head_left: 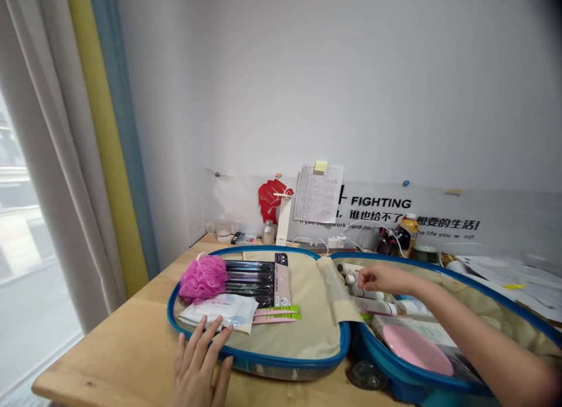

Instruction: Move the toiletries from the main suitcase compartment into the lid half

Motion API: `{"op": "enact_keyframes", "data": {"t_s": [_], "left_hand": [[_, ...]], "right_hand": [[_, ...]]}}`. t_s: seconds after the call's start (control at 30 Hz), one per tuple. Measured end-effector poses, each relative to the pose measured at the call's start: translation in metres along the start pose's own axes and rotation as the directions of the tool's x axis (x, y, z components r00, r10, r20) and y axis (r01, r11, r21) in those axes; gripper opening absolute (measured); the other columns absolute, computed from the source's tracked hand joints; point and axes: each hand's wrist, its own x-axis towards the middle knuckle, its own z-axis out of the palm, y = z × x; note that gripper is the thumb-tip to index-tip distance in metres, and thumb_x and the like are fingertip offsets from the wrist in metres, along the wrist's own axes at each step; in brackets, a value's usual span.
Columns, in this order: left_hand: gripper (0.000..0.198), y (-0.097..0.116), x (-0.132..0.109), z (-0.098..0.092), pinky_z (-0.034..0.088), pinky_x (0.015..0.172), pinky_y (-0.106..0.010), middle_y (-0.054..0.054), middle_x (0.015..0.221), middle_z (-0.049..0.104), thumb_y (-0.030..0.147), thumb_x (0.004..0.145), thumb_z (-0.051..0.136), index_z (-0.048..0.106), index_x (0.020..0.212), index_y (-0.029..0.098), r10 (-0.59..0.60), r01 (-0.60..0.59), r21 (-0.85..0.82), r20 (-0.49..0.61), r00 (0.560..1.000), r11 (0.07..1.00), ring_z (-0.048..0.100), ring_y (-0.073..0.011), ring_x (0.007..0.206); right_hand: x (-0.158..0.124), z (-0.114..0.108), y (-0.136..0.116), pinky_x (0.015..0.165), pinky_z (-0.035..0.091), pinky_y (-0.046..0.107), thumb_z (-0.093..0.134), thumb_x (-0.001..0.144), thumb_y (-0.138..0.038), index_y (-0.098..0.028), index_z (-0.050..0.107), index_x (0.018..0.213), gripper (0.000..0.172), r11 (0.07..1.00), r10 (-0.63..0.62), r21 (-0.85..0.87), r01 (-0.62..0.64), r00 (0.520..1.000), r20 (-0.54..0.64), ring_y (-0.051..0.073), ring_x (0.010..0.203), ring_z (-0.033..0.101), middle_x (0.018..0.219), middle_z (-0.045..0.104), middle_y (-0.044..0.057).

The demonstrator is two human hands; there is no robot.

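An open suitcase (307, 351) with a blue zip edge and beige lining lies on a wooden table. My left hand (199, 357) is open, fingers spread at the front rim, against a white wipes packet (219, 312). In the left half are a pink bath puff (204, 278), a toothbrush pack (281, 281) and slim pink-and-green packets (274, 314). My right hand (381, 278) reaches into the right half, fingers curled over white-capped tubes (366, 293); what they grip is hidden. Nearer me there, a pink oval item (417, 349) lies beside a pale box (395, 325).
Along the wall stand a small bottle (268, 232), a white upright box (283, 219), a power strip with a white charger (336, 241) and an orange-yellow bottle (409, 231). Papers (500, 278) lie at right. A dark wheel (367, 375) juts out under the suitcase; curtains (105, 132) hang left.
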Motion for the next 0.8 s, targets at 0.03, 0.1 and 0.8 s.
{"op": "enact_keyframes", "data": {"t_s": [0.03,0.1,0.8], "left_hand": [[0.043,0.000,-0.001,0.000,0.004,0.130,-0.038,-0.008,0.139,0.065,0.019,0.093,0.054,0.060,0.136,0.022,0.000,0.000,0.002,0.005,1.000,1.000,0.026,-0.0196,0.155],[0.044,-0.001,-0.001,0.000,0.004,0.130,-0.039,-0.007,0.141,0.064,0.020,0.093,0.054,0.060,0.137,0.023,-0.002,0.002,0.003,0.011,1.000,1.000,0.026,-0.0198,0.155],[0.045,-0.004,-0.007,0.002,0.005,0.130,-0.040,-0.007,0.142,0.064,0.022,0.094,0.054,0.058,0.139,0.023,-0.010,0.008,0.023,0.055,0.998,1.000,0.034,-0.0220,0.152]], "right_hand": [[-0.005,0.004,0.010,0.075,0.051,0.033,0.066,0.068,-0.040,-0.021,0.072,0.074,0.020,1.000,0.030,-0.001,-0.030,0.999,0.017,0.022,0.075,0.064,0.077,0.072,0.006],[-0.013,0.012,0.023,0.073,0.050,0.033,0.070,0.064,-0.036,-0.021,0.071,0.071,0.017,0.997,0.073,-0.009,-0.073,0.997,0.028,0.022,0.073,0.064,0.077,0.072,0.006],[-0.023,-0.002,0.031,0.064,0.049,0.035,0.058,0.083,-0.044,-0.024,0.053,0.073,0.023,0.985,0.167,0.079,-0.150,0.938,-0.304,0.021,0.058,0.062,0.068,0.066,0.006]]}}
